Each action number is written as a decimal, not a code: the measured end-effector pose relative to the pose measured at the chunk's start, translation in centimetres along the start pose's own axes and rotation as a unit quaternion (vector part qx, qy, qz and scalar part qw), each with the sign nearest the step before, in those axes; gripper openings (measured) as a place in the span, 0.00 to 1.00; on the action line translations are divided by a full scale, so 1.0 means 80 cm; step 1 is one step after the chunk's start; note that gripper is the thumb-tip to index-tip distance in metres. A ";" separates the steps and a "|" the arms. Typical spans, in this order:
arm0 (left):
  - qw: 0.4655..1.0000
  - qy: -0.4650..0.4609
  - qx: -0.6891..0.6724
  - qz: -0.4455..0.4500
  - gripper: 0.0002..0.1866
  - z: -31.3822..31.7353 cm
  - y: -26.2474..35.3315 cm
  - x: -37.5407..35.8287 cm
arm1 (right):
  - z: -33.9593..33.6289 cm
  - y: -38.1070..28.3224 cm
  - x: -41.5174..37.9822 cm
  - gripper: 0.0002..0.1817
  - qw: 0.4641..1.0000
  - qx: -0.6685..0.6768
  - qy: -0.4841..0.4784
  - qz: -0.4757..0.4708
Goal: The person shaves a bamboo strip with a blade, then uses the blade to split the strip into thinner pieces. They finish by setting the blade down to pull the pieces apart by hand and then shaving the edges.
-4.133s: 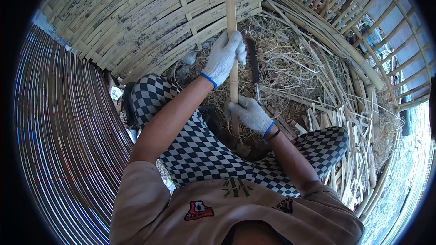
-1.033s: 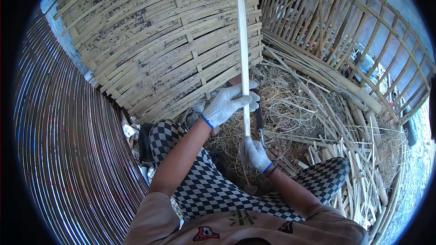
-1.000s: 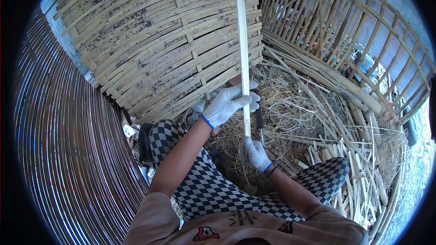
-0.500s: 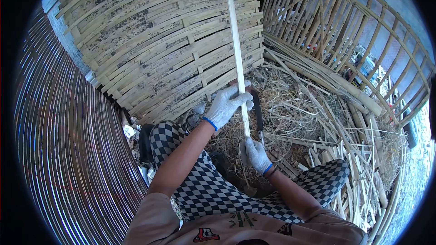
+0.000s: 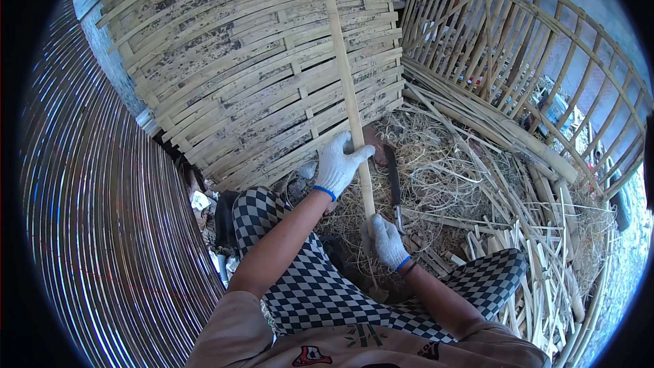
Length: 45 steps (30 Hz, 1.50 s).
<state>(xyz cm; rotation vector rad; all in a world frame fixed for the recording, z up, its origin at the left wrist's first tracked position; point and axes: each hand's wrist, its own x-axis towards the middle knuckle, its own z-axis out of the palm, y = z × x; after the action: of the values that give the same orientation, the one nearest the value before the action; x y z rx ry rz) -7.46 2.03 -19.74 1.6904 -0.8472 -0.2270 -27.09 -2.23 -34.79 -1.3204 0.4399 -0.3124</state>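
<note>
A long bamboo strip (image 5: 346, 82) slants from the top of the view down to my lap, its broad yellowish face toward me. My left hand (image 5: 336, 165), in a white knit glove with a blue cuff, is closed round the strip partway up, thumb across the front and fingers mostly hidden behind it. Lower down, my right hand (image 5: 389, 244), gloved likewise, grips the strip near its bottom end. To the right of the strip, a knife with a dark blade (image 5: 393, 178) lies on the shavings, touched by neither hand.
A woven bamboo panel (image 5: 225, 61) leans in front of me, with a slatted bamboo frame (image 5: 518, 48) at the back right. Thin shavings (image 5: 443, 163) cover the ground. Split bamboo pieces (image 5: 535, 279) pile beside my right knee, and bamboo poles (image 5: 490, 123) lie behind. A ribbed surface (image 5: 116, 191) curves along the left.
The strip has turned, showing a broader, yellower face, and its upper part has swung left. My left hand has shifted its hold, with the thumb now across the front. More of the knife shows.
</note>
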 end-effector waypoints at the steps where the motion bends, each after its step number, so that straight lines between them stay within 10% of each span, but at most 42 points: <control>1: 1.000 -0.004 -0.001 -0.001 0.18 -0.003 0.007 -0.001 | -0.004 0.001 0.001 0.34 1.000 0.012 -0.005 0.010; 7: 0.992 0.069 0.088 0.057 0.27 -0.015 0.021 0.005 | -0.017 0.024 0.009 0.32 0.999 -0.008 0.029 0.021; 10: 0.876 0.302 0.242 0.286 0.37 -0.046 0.057 0.036 | -0.006 0.007 0.001 0.27 0.999 0.014 0.039 0.029; 17: 0.704 0.264 0.475 0.457 0.45 -0.119 0.190 0.189 | -0.005 0.035 0.007 0.23 0.998 -0.007 0.057 -0.003; 32: 0.633 0.301 0.688 0.188 0.54 -0.148 0.179 0.399 | 0.004 0.044 0.062 0.23 0.998 -0.043 0.028 0.024; 45: 0.665 0.373 0.611 0.213 0.55 -0.131 0.082 0.464 | -0.024 0.048 0.135 0.31 0.987 -0.148 0.029 0.047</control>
<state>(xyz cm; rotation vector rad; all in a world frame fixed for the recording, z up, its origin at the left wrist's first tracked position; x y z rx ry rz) 22.43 -13.97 -0.14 2.3484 -0.7030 1.6256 -18.64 -8.00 -40.33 -1.5766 0.6145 -0.2122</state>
